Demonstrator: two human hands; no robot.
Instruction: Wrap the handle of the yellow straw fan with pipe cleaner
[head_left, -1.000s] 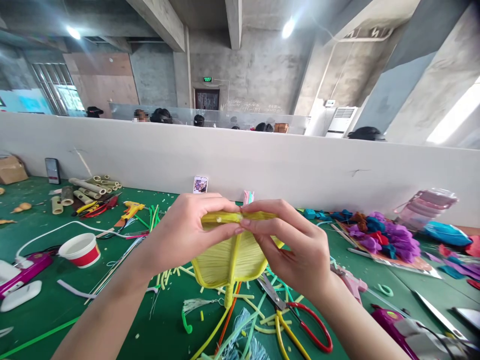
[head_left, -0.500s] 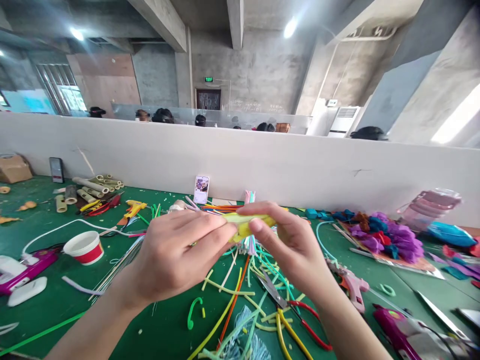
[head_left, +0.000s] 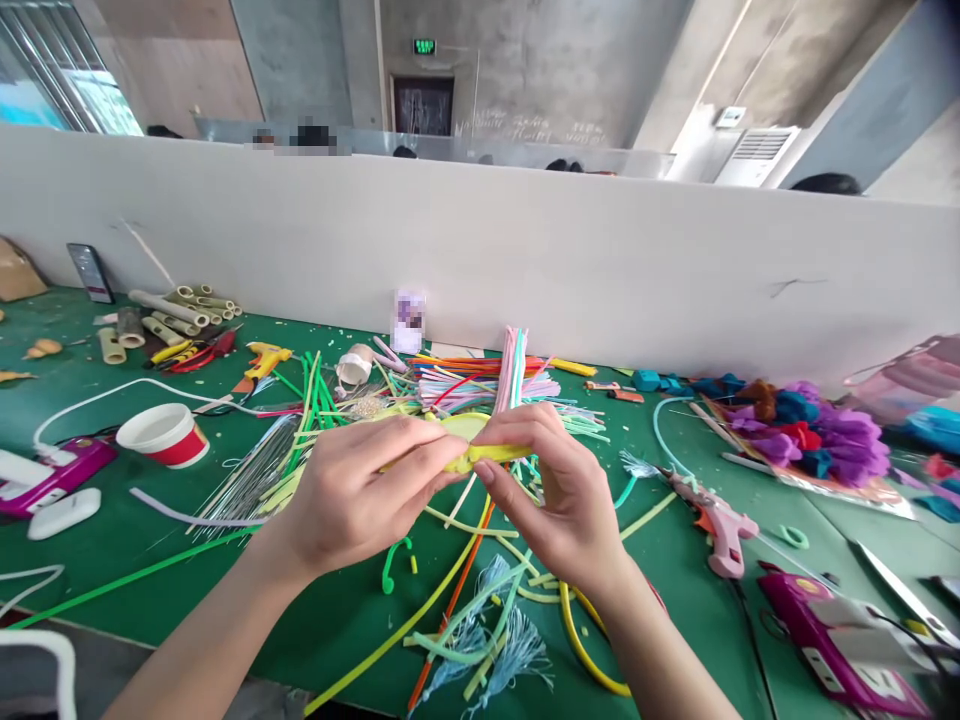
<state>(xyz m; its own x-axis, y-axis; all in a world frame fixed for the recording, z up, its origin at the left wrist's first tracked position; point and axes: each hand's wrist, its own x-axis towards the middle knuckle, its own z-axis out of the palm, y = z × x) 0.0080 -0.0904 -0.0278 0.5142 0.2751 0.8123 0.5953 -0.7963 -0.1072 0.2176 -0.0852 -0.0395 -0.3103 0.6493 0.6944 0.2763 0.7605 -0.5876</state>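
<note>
Both of my hands meet over the middle of the table, pinching a small yellow pipe-cleaner piece [head_left: 499,453] between them. My left hand [head_left: 367,490] grips its left end, fingers pressed together and covering much of it. On the right end, my right hand [head_left: 559,485] closes with thumb and fingertips. A rounded pale-yellow part [head_left: 466,425] shows just behind the fingertips; whether it belongs to the held piece I cannot tell. Below the hands lie loose yellow and green pipe cleaners [head_left: 442,600] and light-blue tassels [head_left: 517,650]. Yellow handle loops [head_left: 577,640] lie partly behind my right wrist.
Bundles of coloured pipe cleaners [head_left: 480,385] lie behind the hands. At left stand a paper cup [head_left: 161,435], a yellow glue gun [head_left: 264,362] and bamboo pieces [head_left: 176,315]. At right are a pink glue gun [head_left: 724,530], a power strip [head_left: 832,640] and purple flowers [head_left: 851,435]. A white partition [head_left: 600,270] closes the back.
The view has tilted down, so more of the table shows. The yellow piece stays between both hands but is turned, and my right fingers have shifted along it.
</note>
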